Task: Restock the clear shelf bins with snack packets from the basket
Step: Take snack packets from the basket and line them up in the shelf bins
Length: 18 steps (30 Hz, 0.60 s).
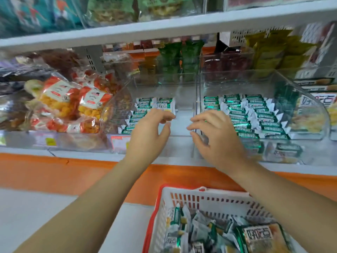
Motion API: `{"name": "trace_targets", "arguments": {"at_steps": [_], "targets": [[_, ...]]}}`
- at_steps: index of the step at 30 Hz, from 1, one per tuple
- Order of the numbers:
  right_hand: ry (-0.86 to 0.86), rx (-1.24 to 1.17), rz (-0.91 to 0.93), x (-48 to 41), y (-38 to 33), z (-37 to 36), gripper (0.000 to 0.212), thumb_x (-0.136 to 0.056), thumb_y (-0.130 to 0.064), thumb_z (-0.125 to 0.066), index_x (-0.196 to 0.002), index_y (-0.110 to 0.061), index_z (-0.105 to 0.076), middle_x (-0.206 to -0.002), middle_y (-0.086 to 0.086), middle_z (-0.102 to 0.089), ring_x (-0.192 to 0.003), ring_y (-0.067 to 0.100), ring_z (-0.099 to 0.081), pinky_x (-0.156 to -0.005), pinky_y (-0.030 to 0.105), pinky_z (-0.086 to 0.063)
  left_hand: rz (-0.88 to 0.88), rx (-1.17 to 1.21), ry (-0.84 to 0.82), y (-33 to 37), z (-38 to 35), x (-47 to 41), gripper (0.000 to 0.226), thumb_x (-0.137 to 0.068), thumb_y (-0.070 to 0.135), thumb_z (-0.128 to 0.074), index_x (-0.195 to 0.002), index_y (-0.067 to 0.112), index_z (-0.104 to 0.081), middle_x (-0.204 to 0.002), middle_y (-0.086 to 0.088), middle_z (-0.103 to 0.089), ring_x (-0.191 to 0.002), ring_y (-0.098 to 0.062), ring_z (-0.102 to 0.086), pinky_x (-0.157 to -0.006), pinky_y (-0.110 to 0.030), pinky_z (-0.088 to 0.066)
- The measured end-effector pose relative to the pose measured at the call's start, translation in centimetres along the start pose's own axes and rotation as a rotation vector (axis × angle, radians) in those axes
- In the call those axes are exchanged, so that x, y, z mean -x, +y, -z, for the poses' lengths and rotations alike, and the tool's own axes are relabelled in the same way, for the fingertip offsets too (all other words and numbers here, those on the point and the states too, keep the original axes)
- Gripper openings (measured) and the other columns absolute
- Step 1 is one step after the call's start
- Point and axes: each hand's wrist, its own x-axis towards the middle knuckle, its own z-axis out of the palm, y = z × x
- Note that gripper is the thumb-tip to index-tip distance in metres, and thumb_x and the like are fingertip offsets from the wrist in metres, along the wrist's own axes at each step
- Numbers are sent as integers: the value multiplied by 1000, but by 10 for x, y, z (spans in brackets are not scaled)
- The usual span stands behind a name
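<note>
While left hand point(151, 132) and right hand point(217, 137) are held loosely spread, empty, snack packets point(145, 110) are noted at 12 o'clock of the left.

Shop, snack aisle: tiered shelves point(164, 28) w/ clear bins point(310, 106) of pkts point(255, 114), price label point(118, 143), basket point(182, 194).

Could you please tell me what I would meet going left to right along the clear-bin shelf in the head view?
First the orange-and-white snack bags, left hand, right hand, green packets in the right-hand bin, yellow packet at the far right.
</note>
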Motion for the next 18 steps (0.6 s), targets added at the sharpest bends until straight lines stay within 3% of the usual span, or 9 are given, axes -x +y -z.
{"name": "trace_targets", "arguments": {"at_steps": [3,6,10,12,15,18], "targets": [[-188,14,235,42,-9,-2,10,-86,-14,-59,-87,-12,-69,-90,2,-65,-85,23,-56,-77,38,-45,2,9,-143,-5,-2,52,22,-82,3,-55,-100,10,-66,-92,6,-59,-84,-2,-54,-77,-1,-34],[-551,-3,287,96,-14,-15,16,-88,-19,-55,-94,-15,-68,-90,0,-65,-84,21,-56,-76,36,-50,145,-14,-314,-22,-11,102,25,-83,10,-52,-103,12,-68,-97,1,-64,-90,-13,-60,-76,-13,-39],[-1063,-1,8,164,-17,-34,35,-96,-25,-44,-130,-24,-53,-131,-6,-53,-121,15,-45,-105,37,-38,293,-99,-705,-49,-28,149,35,-92,10,-53,-126,18,-58,-130,-2,-53,-118,-21,-52,-98,-29,-39],[-1248,-4,-150,187,-17,-47,41,-97,-28,-46,-138,-25,-44,-145,-4,-41,-133,16,-36,-106,36,-38,351,-135,-814,-58,-34,161,43,-94,16,-53,-136,23,-49,-146,4,-39,-129,-18,-44,-107,-29,-34],[-1316,-115,-430,207,-20,-70,47,-96,-34,-49,-141,-30,-36,-153,-2,-29,-137,20,-33,-105,38,-39,365,-160,-878,-66,-44,174,46,-96,17,-50,-140,27,-44,-153,10,-27,-132,-15,-42,-107,-26,-32],[-1303,-196,-500,212,-26,-92,55,-96,-32,-50,-146,-35,-27,-155,-3,-23,-139,20,-29,-109,37,-34,352,-137,-887,-70,-50,183,46,-95,13,-49,-139,26,-45,-154,13,-24,-131,-13,-42,-107,-23,-31]]}}
